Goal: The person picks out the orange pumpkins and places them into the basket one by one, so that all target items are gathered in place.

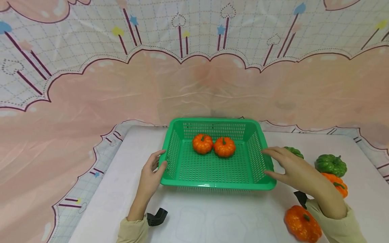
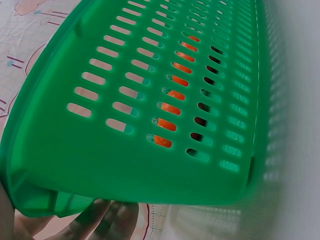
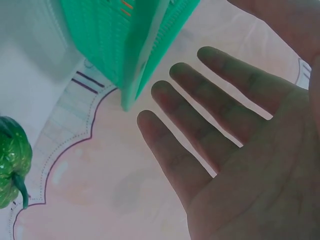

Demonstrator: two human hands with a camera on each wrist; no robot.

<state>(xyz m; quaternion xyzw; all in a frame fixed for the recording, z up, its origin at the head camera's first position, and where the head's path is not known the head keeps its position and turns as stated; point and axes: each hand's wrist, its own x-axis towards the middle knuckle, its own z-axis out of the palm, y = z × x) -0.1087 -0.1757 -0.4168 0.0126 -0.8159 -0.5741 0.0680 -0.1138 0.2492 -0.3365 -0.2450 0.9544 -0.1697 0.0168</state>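
Note:
A green plastic basket with slotted walls stands on the white table, two small orange pumpkins side by side in it. At its left rim is my left hand, thumb by the rim and loosely bent fingers at the outer side. In the left wrist view those fingers reach the basket's edge, where their tips are partly hidden. My right hand is at the right rim, thumb and fingers spread. The right wrist view shows its fingers nearly straight, holding nothing, apart from the basket.
Right of the basket lie a green pumpkin, another green one partly behind my right hand, and an orange pumpkin partly behind my forearm. A larger orange pumpkin lies near my right sleeve. A patterned cloth hangs behind the table.

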